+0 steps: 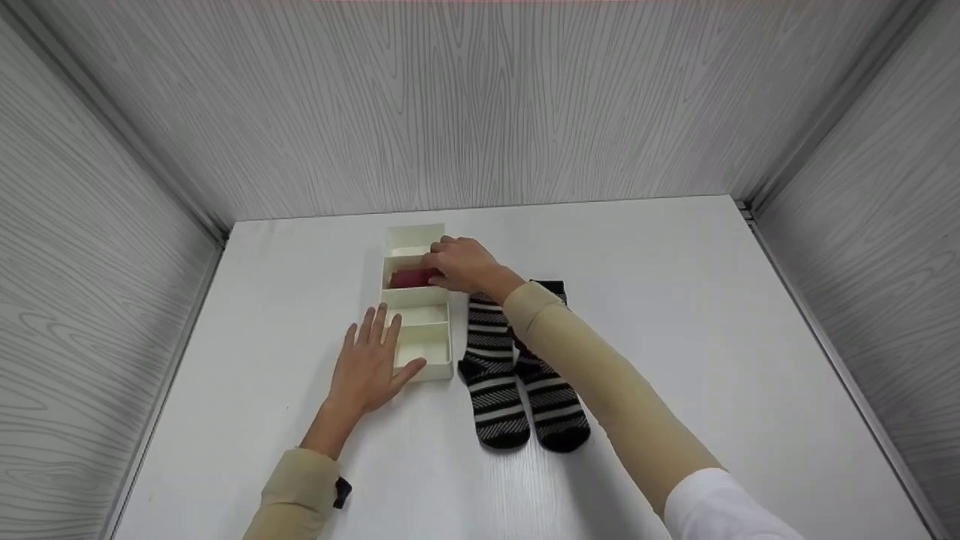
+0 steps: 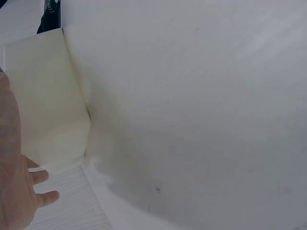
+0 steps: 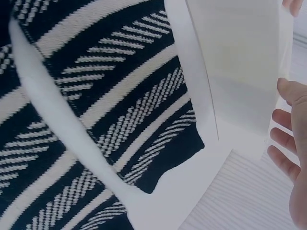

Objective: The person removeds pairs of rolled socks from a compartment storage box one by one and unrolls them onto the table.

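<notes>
A long white box (image 1: 412,371) with several compartments in a row lies on the table. Folded dark red cloth (image 1: 410,278) sits in its second compartment from the far end. My right hand (image 1: 466,264) reaches over the box's right wall, fingers curled down and thumb at the right end of the red cloth, which it partly covers. Along the left side of the box my left hand (image 1: 365,371) lies with spread fingers, fingertips at the rim and thumb by the near end. To the box's right lie two black-and-white striped socks (image 1: 499,405), partly under the right forearm.
A bit of dark red shows between the socks, beside the right forearm. Grey wood-grain panels (image 1: 480,105) wall in the white table (image 1: 675,300) at the back and both sides. The other box compartments in sight show their bare white floors.
</notes>
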`<state>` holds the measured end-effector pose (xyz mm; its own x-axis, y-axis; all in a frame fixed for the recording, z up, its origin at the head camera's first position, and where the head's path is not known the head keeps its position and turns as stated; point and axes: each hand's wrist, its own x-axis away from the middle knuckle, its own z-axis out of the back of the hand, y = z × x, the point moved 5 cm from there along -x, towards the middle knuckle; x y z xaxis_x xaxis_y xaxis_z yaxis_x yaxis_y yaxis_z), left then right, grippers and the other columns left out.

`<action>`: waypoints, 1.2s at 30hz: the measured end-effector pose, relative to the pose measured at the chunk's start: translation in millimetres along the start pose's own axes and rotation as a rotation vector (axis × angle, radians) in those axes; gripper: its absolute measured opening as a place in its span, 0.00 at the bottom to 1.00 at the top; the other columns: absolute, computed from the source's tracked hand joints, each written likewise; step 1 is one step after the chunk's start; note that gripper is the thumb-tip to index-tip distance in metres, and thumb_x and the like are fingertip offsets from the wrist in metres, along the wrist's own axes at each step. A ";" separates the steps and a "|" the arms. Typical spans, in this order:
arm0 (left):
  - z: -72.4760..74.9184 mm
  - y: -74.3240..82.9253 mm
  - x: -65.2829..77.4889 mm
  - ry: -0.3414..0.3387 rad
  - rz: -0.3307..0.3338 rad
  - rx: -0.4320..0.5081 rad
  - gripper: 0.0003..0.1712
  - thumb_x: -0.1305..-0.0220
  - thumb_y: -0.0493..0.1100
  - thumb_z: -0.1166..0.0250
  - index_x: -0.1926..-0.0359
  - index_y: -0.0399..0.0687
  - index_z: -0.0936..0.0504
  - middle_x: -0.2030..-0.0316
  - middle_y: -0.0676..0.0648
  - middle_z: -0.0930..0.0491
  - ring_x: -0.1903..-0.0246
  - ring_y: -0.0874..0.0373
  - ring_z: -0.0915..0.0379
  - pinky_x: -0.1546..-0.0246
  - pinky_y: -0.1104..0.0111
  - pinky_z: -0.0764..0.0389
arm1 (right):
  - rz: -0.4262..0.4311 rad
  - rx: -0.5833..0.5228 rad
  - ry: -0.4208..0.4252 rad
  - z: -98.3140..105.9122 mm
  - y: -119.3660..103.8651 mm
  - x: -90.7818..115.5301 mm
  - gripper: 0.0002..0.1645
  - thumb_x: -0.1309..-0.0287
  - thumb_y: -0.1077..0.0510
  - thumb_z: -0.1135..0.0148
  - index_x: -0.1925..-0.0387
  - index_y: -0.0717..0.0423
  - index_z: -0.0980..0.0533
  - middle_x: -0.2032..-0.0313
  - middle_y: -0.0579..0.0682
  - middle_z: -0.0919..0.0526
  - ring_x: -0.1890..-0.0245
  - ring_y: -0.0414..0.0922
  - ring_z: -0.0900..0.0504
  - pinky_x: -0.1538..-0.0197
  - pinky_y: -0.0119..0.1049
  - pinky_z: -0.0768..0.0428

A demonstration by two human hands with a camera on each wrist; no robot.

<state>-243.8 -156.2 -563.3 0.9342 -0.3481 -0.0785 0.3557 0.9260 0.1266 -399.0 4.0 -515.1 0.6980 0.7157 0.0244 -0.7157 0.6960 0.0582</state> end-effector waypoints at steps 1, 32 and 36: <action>-0.5 0.3 0.6 0.002 0.000 0.010 0.54 0.28 0.73 0.47 0.19 0.37 0.42 0.17 0.31 0.51 0.17 0.35 0.52 0.21 0.39 0.41 | 0.003 0.008 -0.016 -0.8 -1.4 -1.7 0.22 0.25 0.44 0.39 0.36 0.47 0.19 0.42 0.50 0.14 0.40 0.50 0.17 0.36 0.48 0.17; -4.3 0.0 -2.8 0.017 0.002 0.015 0.54 0.27 0.74 0.47 0.20 0.37 0.40 0.17 0.32 0.50 0.18 0.36 0.49 0.22 0.39 0.38 | -0.093 -0.136 -0.211 -9.5 0.7 -25.0 0.21 0.28 0.53 0.33 0.37 0.48 0.18 0.43 0.49 0.11 0.43 0.48 0.13 0.37 0.44 0.16; -5.5 -0.8 -1.0 0.019 0.003 0.019 0.53 0.28 0.74 0.47 0.20 0.37 0.39 0.17 0.32 0.49 0.18 0.35 0.48 0.22 0.39 0.38 | -0.101 -0.194 -0.220 -11.5 1.1 -26.5 0.19 0.29 0.53 0.33 0.40 0.49 0.16 0.46 0.50 0.10 0.45 0.48 0.13 0.38 0.45 0.16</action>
<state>-245.2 -155.8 -568.8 0.9345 -0.3423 -0.0974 0.3537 0.9239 0.1458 -418.6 -13.6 -527.1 0.7391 0.6274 0.2451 -0.6192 0.7761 -0.1196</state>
